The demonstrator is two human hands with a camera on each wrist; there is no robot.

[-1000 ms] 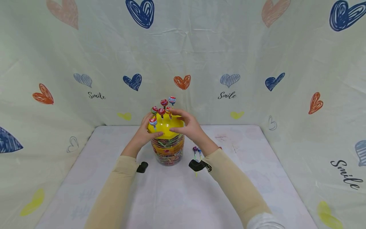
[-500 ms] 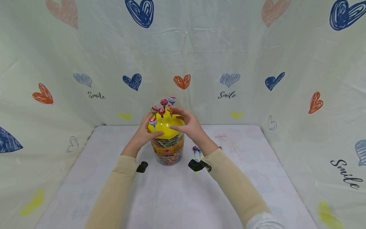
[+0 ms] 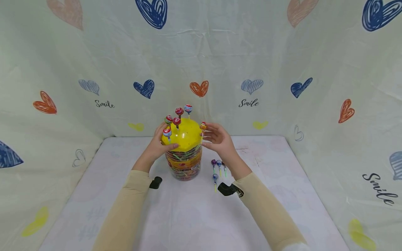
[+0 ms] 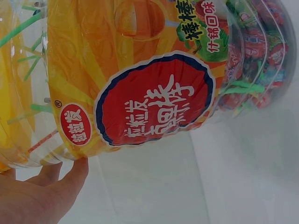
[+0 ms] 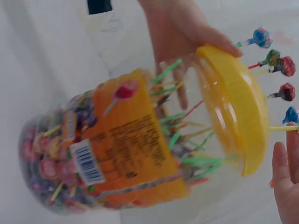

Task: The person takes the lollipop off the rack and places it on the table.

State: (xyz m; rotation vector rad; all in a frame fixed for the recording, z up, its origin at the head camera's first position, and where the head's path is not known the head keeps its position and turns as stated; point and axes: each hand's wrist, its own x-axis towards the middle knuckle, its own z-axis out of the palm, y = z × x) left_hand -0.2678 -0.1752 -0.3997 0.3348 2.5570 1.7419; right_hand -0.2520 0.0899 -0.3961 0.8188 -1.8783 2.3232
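A clear jar (image 3: 185, 170) full of wrapped lollipops stands on the table, wearing an orange label (image 4: 154, 102) and a domed yellow lid (image 3: 188, 136). Several lollipops (image 3: 177, 121) stick up from the lid's left and back. My left hand (image 3: 155, 144) grips the lid's left side, thumb at the front; the right wrist view shows its fingers reaching down beside the jar neck. At the lid's right edge, my right hand (image 3: 220, 141) pinches an orange-wrapped lollipop (image 3: 203, 126) upright by its stick. Only the fingers (image 5: 282, 163) of that hand enter the right wrist view.
Several more lollipops (image 3: 215, 177) lie on the white table (image 3: 188, 216) right of the jar, close to my right wrist. A black wrist device (image 3: 227, 189) sits at each cuff. Behind the table hangs a pale cloth (image 3: 276, 62) printed with hearts.
The right hand has moved right, from over the lid to its right edge, taking the orange lollipop along. More of the table lollipops now shows. The left hand stays on the lid.
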